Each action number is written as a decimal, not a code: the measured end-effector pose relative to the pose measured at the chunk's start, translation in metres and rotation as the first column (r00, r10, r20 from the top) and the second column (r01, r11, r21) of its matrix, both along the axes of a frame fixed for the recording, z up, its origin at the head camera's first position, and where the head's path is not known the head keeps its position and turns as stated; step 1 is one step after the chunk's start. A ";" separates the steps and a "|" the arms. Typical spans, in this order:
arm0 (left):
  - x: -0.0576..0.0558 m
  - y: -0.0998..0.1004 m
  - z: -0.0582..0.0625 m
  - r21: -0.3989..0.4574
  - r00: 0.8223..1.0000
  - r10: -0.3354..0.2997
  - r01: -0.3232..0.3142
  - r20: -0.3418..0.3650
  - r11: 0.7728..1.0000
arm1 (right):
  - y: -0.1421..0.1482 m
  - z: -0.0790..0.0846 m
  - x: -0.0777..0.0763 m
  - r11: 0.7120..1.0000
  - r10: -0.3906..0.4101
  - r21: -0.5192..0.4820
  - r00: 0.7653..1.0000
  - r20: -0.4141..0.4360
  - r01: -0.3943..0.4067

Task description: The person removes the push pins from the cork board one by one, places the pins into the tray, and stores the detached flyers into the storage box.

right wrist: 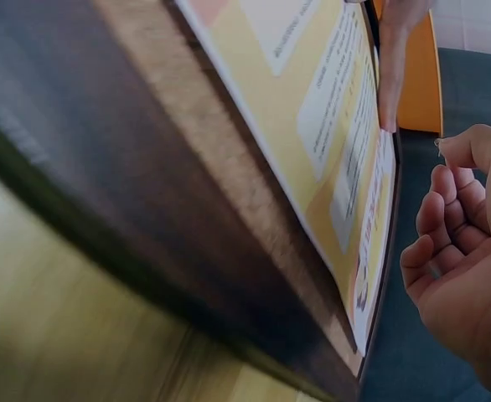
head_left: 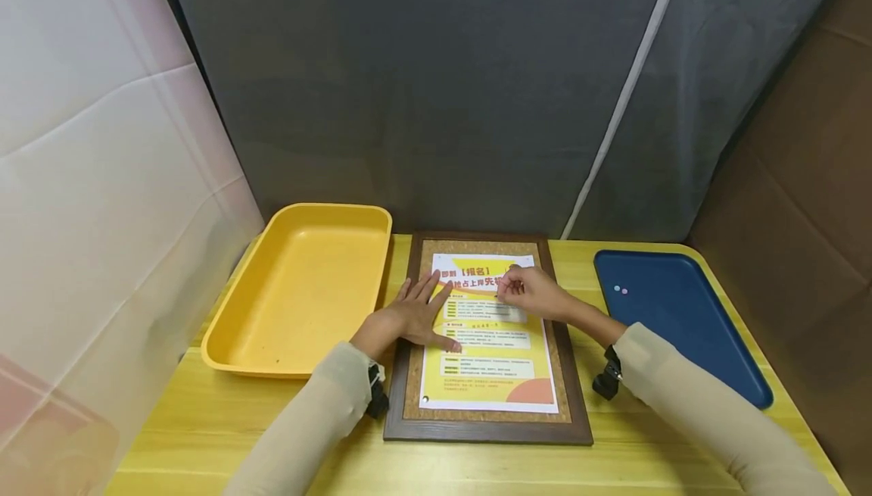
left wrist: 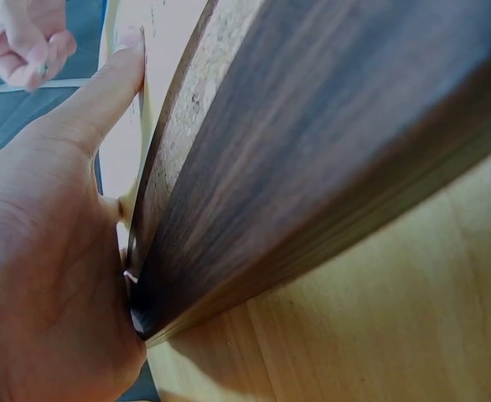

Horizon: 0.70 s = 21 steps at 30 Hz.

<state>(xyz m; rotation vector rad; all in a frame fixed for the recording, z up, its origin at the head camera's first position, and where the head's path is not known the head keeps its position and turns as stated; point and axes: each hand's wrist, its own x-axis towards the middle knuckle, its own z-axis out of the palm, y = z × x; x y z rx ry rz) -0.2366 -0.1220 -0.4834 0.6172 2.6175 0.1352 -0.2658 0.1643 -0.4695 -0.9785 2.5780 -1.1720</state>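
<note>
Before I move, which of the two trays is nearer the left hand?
The yellow tray, left of the framed board and close to the left hand; the blue tray lies beyond the board's right side.
</note>
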 end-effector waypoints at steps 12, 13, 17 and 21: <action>0.000 0.000 -0.006 0.002 1.000 -0.020 0.020 -0.005 1.000 | 0.036 -0.003 0.017 1.000 -0.015 0.008 1.000 0.018 0.015; -0.003 -0.001 -0.010 0.002 1.000 -0.019 0.019 -0.006 1.000 | 0.039 -0.004 0.018 1.000 -0.019 0.006 1.000 0.022 0.018; -0.006 -0.001 -0.016 -0.001 1.000 -0.015 0.015 -0.009 1.000 | 0.052 -0.008 0.020 1.000 -0.026 -0.006 0.999 0.034 0.026; -0.002 0.001 -0.007 0.000 1.000 -0.009 0.009 0.001 1.000 | 0.064 -0.011 0.022 0.999 -0.041 -0.010 0.999 0.034 0.041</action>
